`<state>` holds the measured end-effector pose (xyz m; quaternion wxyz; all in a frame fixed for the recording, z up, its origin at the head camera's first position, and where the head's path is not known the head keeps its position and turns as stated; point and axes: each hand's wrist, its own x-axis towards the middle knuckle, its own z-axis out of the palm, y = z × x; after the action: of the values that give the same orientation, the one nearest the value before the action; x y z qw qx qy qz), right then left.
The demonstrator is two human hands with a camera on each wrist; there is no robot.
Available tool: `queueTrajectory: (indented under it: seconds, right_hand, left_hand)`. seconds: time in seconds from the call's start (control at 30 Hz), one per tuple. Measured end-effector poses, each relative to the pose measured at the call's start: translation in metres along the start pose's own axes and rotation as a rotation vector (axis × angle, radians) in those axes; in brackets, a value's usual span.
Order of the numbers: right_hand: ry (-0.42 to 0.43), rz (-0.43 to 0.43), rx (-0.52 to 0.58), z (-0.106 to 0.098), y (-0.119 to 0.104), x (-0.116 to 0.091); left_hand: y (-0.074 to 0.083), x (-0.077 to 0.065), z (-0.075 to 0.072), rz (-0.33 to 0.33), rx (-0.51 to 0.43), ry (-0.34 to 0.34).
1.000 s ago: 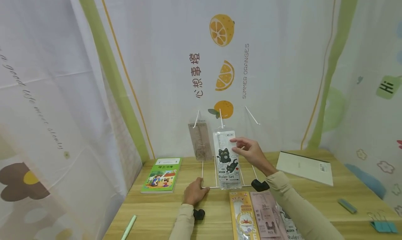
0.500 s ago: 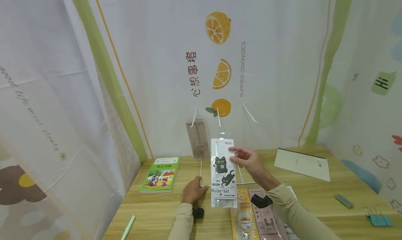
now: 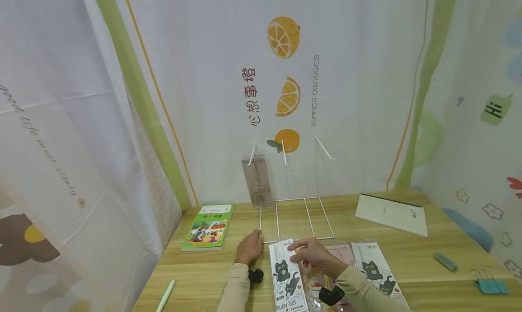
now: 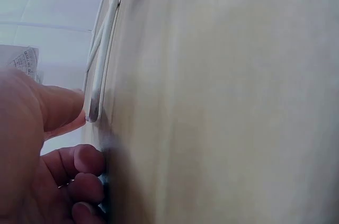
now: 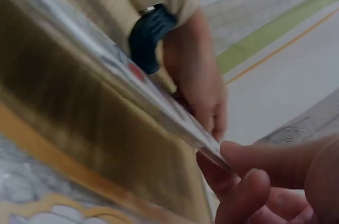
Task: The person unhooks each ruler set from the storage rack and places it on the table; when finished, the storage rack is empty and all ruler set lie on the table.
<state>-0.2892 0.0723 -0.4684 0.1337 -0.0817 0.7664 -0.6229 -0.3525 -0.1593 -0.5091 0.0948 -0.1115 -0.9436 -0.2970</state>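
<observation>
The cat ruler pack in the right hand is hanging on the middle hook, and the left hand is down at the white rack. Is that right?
Not quite: the cat ruler pack is off the middle hook. The head view shows the right hand holding it low, in front of the white rack. The left hand is at the rack, as you said.

The left ruler-set pack is white with black cats, the wire rack white, the left book green, the near pen pale green, the right binder clip teal, the worktop yellowish wood-grained, and the far curtain white with orange-fruit prints and green bands.
</observation>
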Motion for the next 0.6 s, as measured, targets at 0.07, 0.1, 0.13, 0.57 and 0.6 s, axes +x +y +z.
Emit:
queueTrajectory:
  seconds: [0.07, 0.1, 0.13, 0.57, 0.6]
  right_hand:
    - [0.018, 0.011, -0.006, 0.007, 0.007, 0.000]
    - [0.033, 0.009, -0.015, 0.009, 0.010, 0.000]
    - [0.049, 0.006, -0.025, 0.012, 0.013, 0.000]
    - [0.233, -0.089, -0.550, 0.026, 0.024, 0.007]
    - [0.243, -0.089, -0.574, 0.026, 0.023, 0.007]
  left_hand:
    - [0.000, -0.001, 0.000, -0.001, 0.001, 0.001]
    - [0.001, -0.001, -0.001, -0.003, 0.003, 0.002]
    - [0.001, -0.001, -0.001, -0.004, 0.004, 0.002]
    - [0.003, -0.002, -0.001, -0.026, 0.003, 0.000]
    - [0.002, -0.002, 0.000, -0.027, 0.004, 0.001]
